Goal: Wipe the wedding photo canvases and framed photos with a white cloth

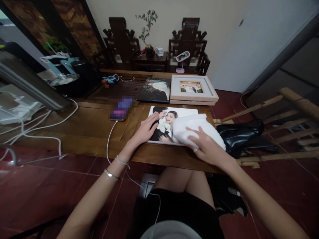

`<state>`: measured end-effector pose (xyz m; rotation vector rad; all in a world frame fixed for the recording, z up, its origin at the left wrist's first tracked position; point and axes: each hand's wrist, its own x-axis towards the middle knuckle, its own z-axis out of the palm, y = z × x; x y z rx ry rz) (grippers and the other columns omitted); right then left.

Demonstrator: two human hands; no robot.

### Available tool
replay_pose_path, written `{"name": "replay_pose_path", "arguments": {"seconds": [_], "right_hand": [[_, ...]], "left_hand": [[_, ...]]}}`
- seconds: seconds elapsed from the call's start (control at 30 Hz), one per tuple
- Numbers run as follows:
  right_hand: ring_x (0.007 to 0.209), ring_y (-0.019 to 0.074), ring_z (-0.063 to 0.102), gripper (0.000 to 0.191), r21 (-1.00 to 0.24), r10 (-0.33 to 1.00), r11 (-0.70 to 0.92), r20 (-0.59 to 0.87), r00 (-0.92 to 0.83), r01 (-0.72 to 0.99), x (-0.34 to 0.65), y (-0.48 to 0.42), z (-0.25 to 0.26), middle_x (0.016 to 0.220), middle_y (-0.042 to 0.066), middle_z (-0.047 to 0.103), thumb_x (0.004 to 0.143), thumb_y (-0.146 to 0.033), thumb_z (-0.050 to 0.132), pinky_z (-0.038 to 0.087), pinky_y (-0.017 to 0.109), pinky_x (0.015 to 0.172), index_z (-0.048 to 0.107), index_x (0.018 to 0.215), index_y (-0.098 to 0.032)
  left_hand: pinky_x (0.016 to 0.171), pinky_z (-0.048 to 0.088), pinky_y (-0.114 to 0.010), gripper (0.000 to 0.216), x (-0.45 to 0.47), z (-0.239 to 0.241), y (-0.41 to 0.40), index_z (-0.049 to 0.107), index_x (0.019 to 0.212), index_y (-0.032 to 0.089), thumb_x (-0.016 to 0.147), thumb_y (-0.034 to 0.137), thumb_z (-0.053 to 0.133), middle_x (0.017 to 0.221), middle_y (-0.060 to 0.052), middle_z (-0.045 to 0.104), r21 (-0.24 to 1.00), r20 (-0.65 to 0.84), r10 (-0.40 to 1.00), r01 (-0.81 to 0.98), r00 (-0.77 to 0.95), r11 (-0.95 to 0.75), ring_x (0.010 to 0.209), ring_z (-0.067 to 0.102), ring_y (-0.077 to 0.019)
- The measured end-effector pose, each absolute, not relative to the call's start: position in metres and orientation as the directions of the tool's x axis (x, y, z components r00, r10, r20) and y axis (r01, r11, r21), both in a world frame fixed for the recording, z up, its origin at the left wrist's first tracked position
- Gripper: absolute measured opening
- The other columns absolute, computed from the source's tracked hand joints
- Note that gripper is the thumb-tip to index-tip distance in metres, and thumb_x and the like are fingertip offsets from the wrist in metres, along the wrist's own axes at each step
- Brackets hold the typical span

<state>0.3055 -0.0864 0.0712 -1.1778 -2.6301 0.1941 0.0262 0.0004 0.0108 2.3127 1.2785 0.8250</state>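
A photo album point(162, 136) with a picture of a couple on its cover lies flat near the table's front edge. My left hand point(147, 127) rests on the album's left side, fingers stretched out and holding nothing. Over the right part of the cover lies a bunched white towel point(185, 124). My right hand point(205, 146) grips this towel from the near right side, pressing it onto the cover. The towel hides the cover's right part, and some of my right fingertips sink into its folds.
Behind the album are a dark photo book point(156, 94) and a white framed picture on a box point(209, 93). A phone point(122, 109) with a charging cable lies left on the wooden table point(89, 126). A black bag point(241, 136) hangs by a bamboo chair point(296, 103) at right.
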Motion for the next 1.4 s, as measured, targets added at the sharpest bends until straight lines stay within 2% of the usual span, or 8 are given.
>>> {"name": "replay_pose_path", "arguments": {"seconds": [0.17, 0.37, 0.53, 0.67, 0.97, 1.1, 1.23, 1.4], "right_hand": [[0.105, 0.0316, 0.057, 0.029, -0.203, 0.818, 0.574, 0.175, -0.547, 0.793, 0.297, -0.016, 0.079, 0.11, 0.014, 0.066, 0.091, -0.025, 0.04, 0.035, 0.052, 0.097, 0.061, 0.11, -0.017], [0.091, 0.0299, 0.06, 0.034, -0.276, 0.859, 0.511, 0.208, -0.469, 0.814, 0.292, 0.027, 0.081, 0.098, 0.013, 0.068, 0.095, -0.034, 0.036, 0.041, 0.04, 0.083, 0.062, 0.105, -0.015], [0.108, 0.0287, 0.057, 0.029, -0.224, 0.833, 0.548, 0.239, -0.499, 0.806, 0.289, -0.002, 0.071, 0.116, 0.013, 0.064, 0.093, -0.029, 0.039, 0.027, 0.057, 0.103, 0.06, 0.11, -0.019], [0.131, 0.0304, 0.039, 0.029, -0.176, 0.785, 0.618, 0.192, -0.589, 0.766, 0.29, -0.063, 0.066, 0.129, 0.016, 0.056, 0.082, -0.013, 0.047, 0.022, 0.063, 0.106, 0.062, 0.106, -0.019], [0.137, 0.0323, 0.029, 0.037, -0.193, 0.656, 0.751, 0.115, -0.746, 0.631, 0.29, -0.134, 0.066, 0.136, 0.015, 0.051, 0.068, -0.006, 0.052, 0.017, 0.067, 0.108, 0.064, 0.1, -0.019], [0.134, 0.0303, 0.035, 0.039, -0.206, 0.707, 0.704, 0.123, -0.696, 0.679, 0.288, -0.096, 0.069, 0.136, 0.018, 0.05, 0.073, -0.009, 0.05, 0.023, 0.061, 0.108, 0.061, 0.11, -0.016], [0.131, 0.0307, 0.039, 0.028, -0.195, 0.746, 0.665, 0.147, -0.649, 0.721, 0.283, -0.042, 0.073, 0.129, 0.016, 0.056, 0.089, -0.021, 0.043, 0.025, 0.06, 0.106, 0.06, 0.111, -0.017], [0.102, 0.028, 0.059, 0.03, -0.213, 0.787, 0.616, 0.206, -0.581, 0.758, 0.278, 0.016, 0.079, 0.111, 0.01, 0.066, 0.095, -0.032, 0.037, 0.035, 0.05, 0.097, 0.061, 0.11, -0.021]], "left_hand": [[0.113, 0.025, -0.045, 0.046, 0.024, 0.009, 0.003, 0.041, 0.139, 0.023, 0.096, 0.035, 0.036, 0.15, -0.007, 0.035, 0.572, 0.321, 0.842, 0.62, 0.433, -0.537, 0.14, 0.029, -0.0204], [0.114, 0.023, -0.043, 0.046, 0.024, 0.01, 0.003, 0.044, 0.138, 0.019, 0.095, 0.036, 0.036, 0.149, -0.009, 0.036, 0.586, 0.332, 0.837, 0.6, 0.436, -0.545, 0.14, 0.029, -0.0203], [0.113, 0.024, -0.045, 0.046, 0.027, 0.009, 0.002, 0.044, 0.137, 0.018, 0.095, 0.034, 0.036, 0.149, -0.01, 0.036, 0.601, 0.317, 0.858, 0.615, 0.403, -0.511, 0.139, 0.029, -0.0204], [0.112, 0.025, -0.048, 0.045, 0.028, 0.008, 0.001, 0.045, 0.137, 0.022, 0.095, 0.034, 0.037, 0.148, -0.008, 0.037, 0.604, 0.325, 0.861, 0.616, 0.39, -0.507, 0.139, 0.03, -0.0213], [0.113, 0.024, -0.046, 0.046, 0.027, 0.007, 0.001, 0.043, 0.138, 0.021, 0.096, 0.036, 0.033, 0.149, -0.008, 0.037, 0.609, 0.317, 0.864, 0.615, 0.39, -0.501, 0.139, 0.03, -0.0211], [0.114, 0.023, -0.044, 0.046, 0.026, 0.008, 0.002, 0.043, 0.139, 0.021, 0.097, 0.034, 0.031, 0.149, -0.008, 0.037, 0.606, 0.322, 0.856, 0.607, 0.405, -0.515, 0.139, 0.03, -0.0197], [0.115, 0.023, -0.044, 0.045, 0.024, 0.007, 0.003, 0.044, 0.138, 0.021, 0.096, 0.033, 0.032, 0.149, -0.007, 0.037, 0.606, 0.327, 0.848, 0.597, 0.416, -0.526, 0.139, 0.03, -0.0196], [0.114, 0.023, -0.045, 0.045, 0.025, 0.007, 0.004, 0.045, 0.137, 0.02, 0.095, 0.032, 0.032, 0.149, -0.008, 0.037, 0.603, 0.338, 0.841, 0.589, 0.423, -0.538, 0.139, 0.031, -0.0195]]}}
